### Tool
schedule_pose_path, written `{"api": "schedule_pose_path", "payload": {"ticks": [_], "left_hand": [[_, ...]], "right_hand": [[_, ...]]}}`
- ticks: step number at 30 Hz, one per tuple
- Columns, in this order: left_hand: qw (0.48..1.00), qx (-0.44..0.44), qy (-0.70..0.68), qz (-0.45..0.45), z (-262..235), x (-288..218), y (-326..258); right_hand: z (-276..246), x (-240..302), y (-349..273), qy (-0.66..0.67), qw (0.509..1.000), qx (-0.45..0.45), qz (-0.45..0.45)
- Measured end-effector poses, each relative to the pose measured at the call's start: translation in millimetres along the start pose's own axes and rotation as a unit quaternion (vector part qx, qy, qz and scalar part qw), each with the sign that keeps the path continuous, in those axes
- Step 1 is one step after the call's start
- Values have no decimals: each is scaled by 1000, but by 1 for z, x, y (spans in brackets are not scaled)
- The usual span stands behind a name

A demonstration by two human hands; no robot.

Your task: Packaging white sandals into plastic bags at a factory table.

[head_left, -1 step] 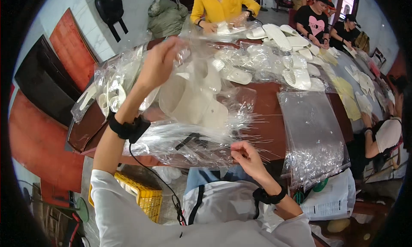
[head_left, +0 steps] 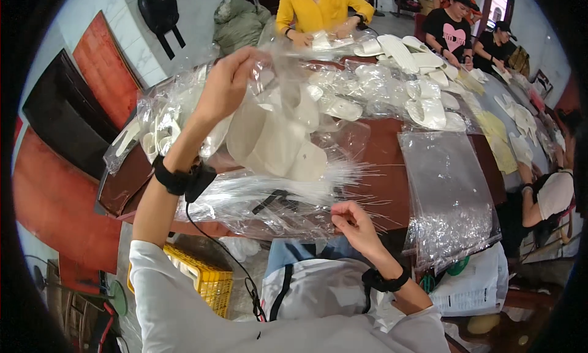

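Observation:
Gathered in my left hand is the top of a clear plastic bag, the fingers closed on it. Inside the bag hang white slippers, tilted, just above the table. Below them lies a bundle of thin clear ties in plastic wrapping, its loose ends fanning out to the right. My right hand is at the table's near edge beside those ends, thumb and fingertips pinched together. Whatever is between them is too small to make out.
A stack of flat clear bags lies on the right of the brown table. Bagged white slippers cover the far side. A yellow crate stands below on the left. Several people work around the table, one in a yellow top opposite.

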State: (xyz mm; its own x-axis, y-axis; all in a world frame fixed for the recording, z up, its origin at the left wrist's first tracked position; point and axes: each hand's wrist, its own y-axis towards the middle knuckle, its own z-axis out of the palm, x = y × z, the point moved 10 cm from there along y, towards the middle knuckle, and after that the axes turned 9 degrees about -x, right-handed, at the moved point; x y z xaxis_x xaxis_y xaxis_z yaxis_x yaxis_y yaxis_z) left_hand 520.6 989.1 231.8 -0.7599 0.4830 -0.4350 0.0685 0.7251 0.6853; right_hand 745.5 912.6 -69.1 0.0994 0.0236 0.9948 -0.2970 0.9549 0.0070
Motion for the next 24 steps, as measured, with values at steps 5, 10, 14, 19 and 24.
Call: {"api": "schedule_pose_path", "payload": {"ticks": [5,10,14,19,24], "left_hand": [[998,28,-44,23,-42,3,26],[996,-54,-38,-59,-142,12,32],[984,-172,50,9,-240,14,25],[966,-236,-60,-89,-332,39,-23],[916,-123,-346,-160,-227,78,-46]], "right_hand": [[1,-1,3,-34,999,16,-15],[1,1,1,-36,999,19,1],[-1,0,1,-55,998,18,-8],[-2,8,-1,-53,998,18,-24],[-17,35,-7,-105,994,16,-19]]}}
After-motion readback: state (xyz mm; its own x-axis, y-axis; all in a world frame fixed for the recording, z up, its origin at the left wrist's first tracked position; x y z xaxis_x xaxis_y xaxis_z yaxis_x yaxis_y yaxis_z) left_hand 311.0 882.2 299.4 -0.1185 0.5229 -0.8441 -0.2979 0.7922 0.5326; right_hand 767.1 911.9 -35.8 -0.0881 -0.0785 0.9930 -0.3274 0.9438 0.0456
